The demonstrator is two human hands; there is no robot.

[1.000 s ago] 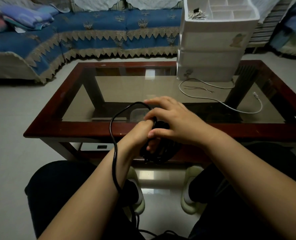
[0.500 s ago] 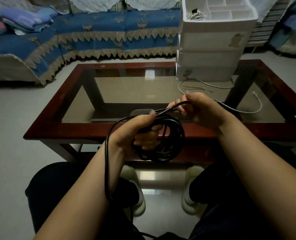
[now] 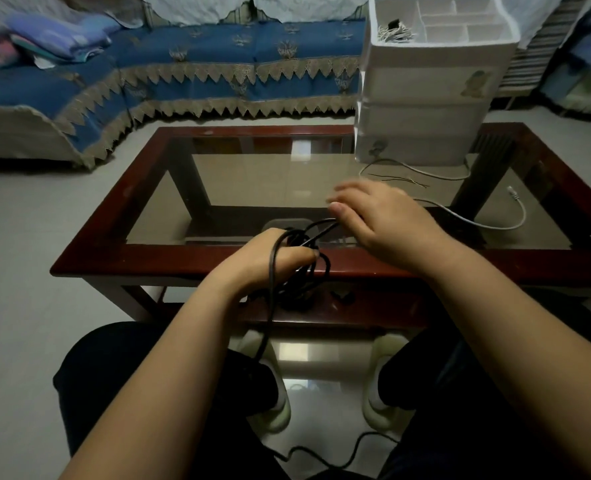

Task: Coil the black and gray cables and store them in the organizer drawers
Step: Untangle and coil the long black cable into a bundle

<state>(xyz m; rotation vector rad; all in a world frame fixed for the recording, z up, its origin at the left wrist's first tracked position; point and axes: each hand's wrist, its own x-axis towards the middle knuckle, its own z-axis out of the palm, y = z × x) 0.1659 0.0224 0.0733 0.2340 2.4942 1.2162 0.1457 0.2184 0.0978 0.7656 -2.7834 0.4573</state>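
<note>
My left hand point(image 3: 266, 261) grips the coiled black cable point(image 3: 301, 268) above the near edge of the bench point(image 3: 169, 261). My right hand point(image 3: 380, 220) guides a strand, fingers loosely spread. The gray cable point(image 3: 477, 223) lies by the organizer point(image 3: 422, 109).

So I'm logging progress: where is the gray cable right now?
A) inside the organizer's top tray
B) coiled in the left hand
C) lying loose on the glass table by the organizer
C: the gray cable lies uncoiled on the table in front of the organizer, untouched by either hand.
</note>
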